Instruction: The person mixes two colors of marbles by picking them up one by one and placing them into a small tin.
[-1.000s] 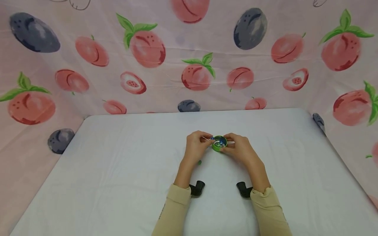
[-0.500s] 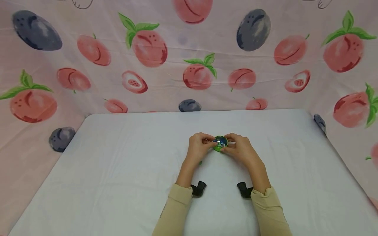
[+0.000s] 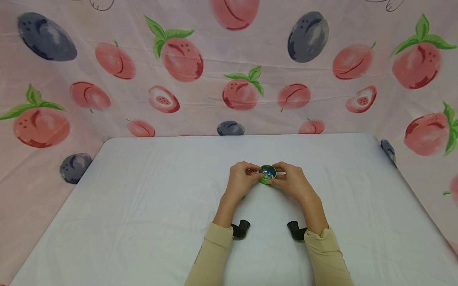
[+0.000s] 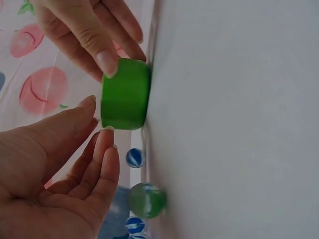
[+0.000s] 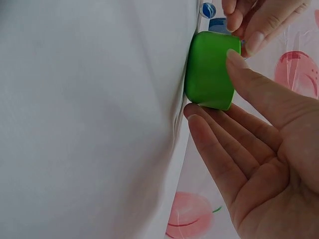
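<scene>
A small round green cup (image 3: 264, 181) stands on the white table, its opening facing up. My right hand (image 3: 290, 176) grips its right side, thumb near the rim and fingers round the wall, as the right wrist view (image 5: 271, 149) also shows. My left hand (image 3: 241, 176) is at the left rim, thumb and fingertips over the edge. Whether a marble is still between those fingertips is hidden. Something blue and shiny shows inside the cup. In the left wrist view, a blue marble (image 4: 135, 158), a larger green marble (image 4: 147, 200) and another blue marble (image 4: 134, 225) lie near the left hand.
The white cloth-covered table (image 3: 150, 206) spreads around both arms. A fruit-patterned curtain (image 3: 200, 103) rises behind its far edge and at both sides. Black wrist mounts (image 3: 241, 229) stick inward from the sleeves.
My left hand has moved slightly right, bringing a blue marble from beside the cup to its rim. My right hand has kept its grip on the cup.
</scene>
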Demonstrator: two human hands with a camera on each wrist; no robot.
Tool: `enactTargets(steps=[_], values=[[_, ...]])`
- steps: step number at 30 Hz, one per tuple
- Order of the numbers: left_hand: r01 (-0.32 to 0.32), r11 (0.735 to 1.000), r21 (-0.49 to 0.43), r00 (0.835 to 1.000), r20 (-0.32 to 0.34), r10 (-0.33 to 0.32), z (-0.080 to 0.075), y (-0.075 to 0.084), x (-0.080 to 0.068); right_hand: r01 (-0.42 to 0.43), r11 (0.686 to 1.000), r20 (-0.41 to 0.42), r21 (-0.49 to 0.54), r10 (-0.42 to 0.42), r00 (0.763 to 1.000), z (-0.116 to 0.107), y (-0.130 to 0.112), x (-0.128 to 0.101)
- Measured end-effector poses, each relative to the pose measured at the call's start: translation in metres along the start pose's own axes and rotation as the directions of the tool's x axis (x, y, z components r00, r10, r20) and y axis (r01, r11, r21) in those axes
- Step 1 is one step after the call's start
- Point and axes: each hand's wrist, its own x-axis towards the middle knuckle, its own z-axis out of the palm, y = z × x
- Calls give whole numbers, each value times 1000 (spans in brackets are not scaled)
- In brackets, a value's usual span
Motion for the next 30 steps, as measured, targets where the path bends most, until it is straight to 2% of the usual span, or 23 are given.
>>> enactTargets(steps=[7, 16, 20, 24, 30], values=[[30, 1000, -8, 1000, 9, -30, -14, 4, -2, -11, 1000, 5, -2, 11, 1000, 0, 1, -1], [87, 996, -3, 990, 111, -86, -39, 3, -4, -22, 1000, 7, 20, 22, 1000, 0, 1, -1], [120, 993, 11, 978, 168, -121, -48, 0, -6, -43, 999, 14, 25, 43, 999, 0, 0, -2], [137, 990, 39, 960, 242, -143, -56, -2, -6, -51, 998, 17, 25, 50, 999, 0, -1, -2], [125, 991, 38, 940, 314, -131, -64, -2, -11, -55, 998, 21, 33, 55, 998, 0, -1, -1]])
